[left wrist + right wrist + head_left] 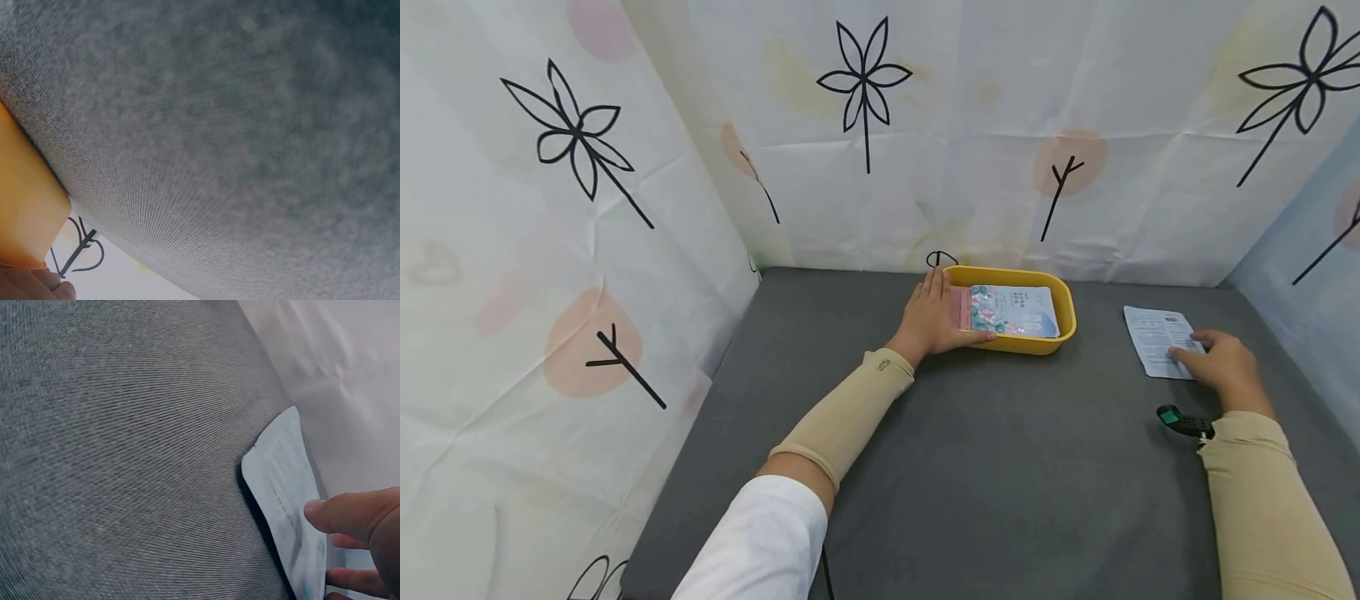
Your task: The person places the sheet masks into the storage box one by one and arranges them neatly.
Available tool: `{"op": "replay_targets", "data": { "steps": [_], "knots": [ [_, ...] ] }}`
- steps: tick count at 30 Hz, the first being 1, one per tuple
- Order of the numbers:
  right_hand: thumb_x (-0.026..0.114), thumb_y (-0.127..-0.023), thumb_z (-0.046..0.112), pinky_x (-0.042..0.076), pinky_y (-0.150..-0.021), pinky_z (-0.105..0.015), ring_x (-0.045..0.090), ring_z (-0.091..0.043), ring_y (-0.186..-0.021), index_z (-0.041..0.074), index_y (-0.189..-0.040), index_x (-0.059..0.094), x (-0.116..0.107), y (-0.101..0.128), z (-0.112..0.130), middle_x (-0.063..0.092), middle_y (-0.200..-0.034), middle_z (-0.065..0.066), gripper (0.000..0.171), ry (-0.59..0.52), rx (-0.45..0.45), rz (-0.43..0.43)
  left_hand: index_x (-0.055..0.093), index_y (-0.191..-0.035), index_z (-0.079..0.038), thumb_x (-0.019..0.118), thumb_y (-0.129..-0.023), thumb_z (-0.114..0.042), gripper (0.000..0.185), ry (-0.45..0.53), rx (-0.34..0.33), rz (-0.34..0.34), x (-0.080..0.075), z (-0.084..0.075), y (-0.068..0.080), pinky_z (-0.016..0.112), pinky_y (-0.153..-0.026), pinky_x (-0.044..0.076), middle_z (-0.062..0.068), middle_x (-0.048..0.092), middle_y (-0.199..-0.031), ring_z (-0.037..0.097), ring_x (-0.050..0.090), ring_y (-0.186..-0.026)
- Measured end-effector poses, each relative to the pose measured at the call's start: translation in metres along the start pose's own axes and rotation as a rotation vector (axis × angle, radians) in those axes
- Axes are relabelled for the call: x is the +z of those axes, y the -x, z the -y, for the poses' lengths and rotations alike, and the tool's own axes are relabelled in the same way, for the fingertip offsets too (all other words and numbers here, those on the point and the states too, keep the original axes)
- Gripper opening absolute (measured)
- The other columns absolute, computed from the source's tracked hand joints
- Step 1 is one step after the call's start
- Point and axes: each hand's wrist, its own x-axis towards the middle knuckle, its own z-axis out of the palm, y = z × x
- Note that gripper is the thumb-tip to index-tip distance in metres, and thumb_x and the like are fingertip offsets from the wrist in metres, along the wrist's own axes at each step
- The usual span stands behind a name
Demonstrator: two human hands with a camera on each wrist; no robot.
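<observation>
Head view, left hand [934,321] on tray [1066,302] edge, right hand [1225,367] on packet [1156,335]

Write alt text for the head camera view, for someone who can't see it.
A left hand rests on a yellow plastic tray holding a floral packet, while the right hand touches a white printed packet on a grey cloth table.

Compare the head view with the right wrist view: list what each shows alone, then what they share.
Head view only: the left hand resting on the left end of the yellow tray, which holds a flowered packet; patterned curtain walls. Right wrist view only: the near edge of the white packet lifted off the cloth, casting a shadow. Both: the right hand with fingers on the white packet, and the grey cloth.
</observation>
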Motion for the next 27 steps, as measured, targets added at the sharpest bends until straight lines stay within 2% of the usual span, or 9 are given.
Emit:
{"op": "replay_targets", "data": {
  "steps": [6, 16, 19, 23, 25, 27],
  "knots": [
    [0.058, -0.104, 0.041, 0.036, -0.107, -0.076, 0.033, -0.067, -0.135, -0.016, -0.147, 0.040, 0.001, 0.002, -0.001, 0.031, -0.151, -0.050, 0.074, 0.008, 0.018, 0.031, -0.002, -0.170, -0.005, 0.045, -0.076, -0.102, 0.143, 0.015, -0.006, 0.019, 0.002, 0.000, -0.003, 0.042, -0.136, 0.010, 0.015, 0.003, -0.180, 0.029, 0.006, -0.168],
    [0.069, -0.099, 0.033, 0.038, -0.105, -0.074, 0.037, -0.064, -0.132, -0.016, -0.144, 0.044, 0.000, 0.008, 0.003, 0.034, -0.147, -0.051, 0.072, -0.047, 0.020, 0.005, -0.004, -0.170, -0.005, 0.046, -0.078, -0.100, 0.142, 0.028, -0.004, 0.035, 0.003, -0.001, -0.003, 0.042, -0.136, 0.009, 0.014, 0.002, -0.180, 0.028, 0.006, -0.168],
    [0.067, -0.101, 0.033, 0.040, -0.104, -0.073, 0.039, -0.063, -0.132, -0.015, -0.146, 0.045, 0.000, 0.011, 0.003, 0.035, -0.147, -0.051, 0.069, -0.090, 0.023, -0.011, -0.004, -0.170, -0.005, 0.047, -0.078, -0.100, 0.141, 0.020, -0.005, 0.029, 0.002, -0.001, -0.002, 0.042, -0.136, 0.009, 0.015, 0.004, -0.180, 0.028, 0.007, -0.168],
    [0.059, -0.106, 0.033, 0.040, -0.104, -0.072, 0.037, -0.062, -0.138, -0.013, -0.147, 0.048, -0.002, 0.016, 0.006, 0.033, -0.153, -0.049, 0.062, -0.170, 0.008, -0.046, -0.004, -0.170, -0.005, 0.046, -0.078, -0.100, 0.141, 0.012, -0.001, 0.022, 0.002, -0.001, -0.003, 0.042, -0.136, 0.010, 0.015, 0.004, -0.180, 0.028, 0.007, -0.168],
    [0.056, -0.108, 0.034, 0.048, -0.094, -0.061, 0.038, -0.061, -0.138, -0.012, -0.146, 0.051, -0.002, 0.019, 0.009, 0.035, -0.155, -0.047, 0.060, -0.195, -0.018, -0.062, -0.003, -0.170, -0.005, 0.046, -0.078, -0.100, 0.141, 0.012, 0.001, 0.016, 0.002, -0.001, -0.002, 0.042, -0.136, 0.010, 0.015, 0.004, -0.180, 0.028, 0.008, -0.168],
    [0.055, -0.108, 0.032, 0.052, -0.081, -0.042, 0.043, -0.058, -0.133, -0.013, -0.145, 0.053, -0.003, 0.021, 0.014, 0.037, -0.154, -0.045, 0.058, -0.214, -0.056, -0.081, -0.003, -0.170, -0.005, 0.046, -0.078, -0.100, 0.141, 0.016, 0.001, 0.007, 0.002, -0.001, -0.001, 0.041, -0.136, 0.011, 0.015, 0.005, -0.180, 0.028, 0.008, -0.168]
  ]
}}
